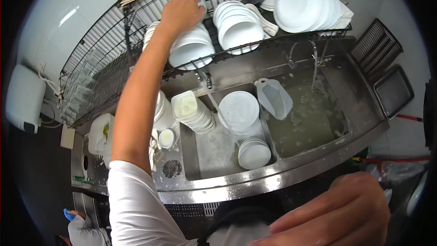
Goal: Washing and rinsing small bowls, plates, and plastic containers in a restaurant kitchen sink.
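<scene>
My left hand (181,12) reaches up to the black wire dish rack (112,37). Its fingers curl around the edge of a pale round bowl (202,5), partly hidden behind the hand. Just below it, a stack of white bowls (192,53) lies tipped on its side, rims towards me. Close to the camera at the lower right, my right hand (334,212) is blurred, with nothing visible in it and its fingers somewhat apart. In the sink basin (215,157) stand stacked white square dishes (194,112), white plates (239,109) and white bowls (254,153).
Water pours from a faucet (206,79). A cut plastic jug (275,99) rests in the right basin of cloudy water (307,123). The rack also holds white plates (297,7), more bowls (240,32) and glasses (80,89). A co-worker's sleeve (87,234) shows at lower left.
</scene>
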The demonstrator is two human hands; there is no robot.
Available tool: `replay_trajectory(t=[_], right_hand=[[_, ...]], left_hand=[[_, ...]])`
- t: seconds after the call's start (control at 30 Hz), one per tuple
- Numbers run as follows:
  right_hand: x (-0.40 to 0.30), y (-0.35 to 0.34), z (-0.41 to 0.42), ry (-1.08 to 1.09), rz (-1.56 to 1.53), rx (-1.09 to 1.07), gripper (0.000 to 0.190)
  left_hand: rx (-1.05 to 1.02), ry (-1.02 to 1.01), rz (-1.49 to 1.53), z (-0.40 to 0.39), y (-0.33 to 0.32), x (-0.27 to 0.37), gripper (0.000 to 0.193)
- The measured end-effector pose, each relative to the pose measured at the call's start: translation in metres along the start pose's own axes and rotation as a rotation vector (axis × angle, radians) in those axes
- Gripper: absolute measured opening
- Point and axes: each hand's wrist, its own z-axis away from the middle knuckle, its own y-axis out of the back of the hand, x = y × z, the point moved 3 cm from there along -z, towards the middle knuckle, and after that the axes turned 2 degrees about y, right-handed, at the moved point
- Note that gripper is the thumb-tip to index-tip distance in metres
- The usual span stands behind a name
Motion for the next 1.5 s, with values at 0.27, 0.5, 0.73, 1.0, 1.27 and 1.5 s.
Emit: replay_trajectory(t=[0.27,0.5,0.73,1.0,1.27,1.5], right_hand=[[0.091,-0.027,-0.014,-0.107,0.047,-0.506,0.028],[0.286,0.006,-0.028,-0.572,0.442,-0.166,0.061],[0.371,-0.044,-0.035,-0.889,0.192,-0.369,0.079],[0.362,-0.096,-0.061,-0.536,0.687,-0.739,0.065],[0.347,-0.134,-0.067,-0.439,0.493,-0.800,0.053],[0.213,-0.073,0.036,-0.467,0.221,0.144,0.024]], left_hand=[[-0.172,-0.398,-0.538,-0.041,-0.073,-0.107,0.037],[-0.289,0.037,-0.129,-0.023,-0.067,-0.149,0.042],[0.094,-0.055,0.656,0.059,-0.011,-0.084,0.075],[0.287,-0.382,0.176,0.140,0.001,-0.063,0.059],[0.409,-0.157,0.175,0.176,-0.017,-0.077,0.064],[0.837,0.201,0.389,0.352,-0.039,-0.126,0.024]])
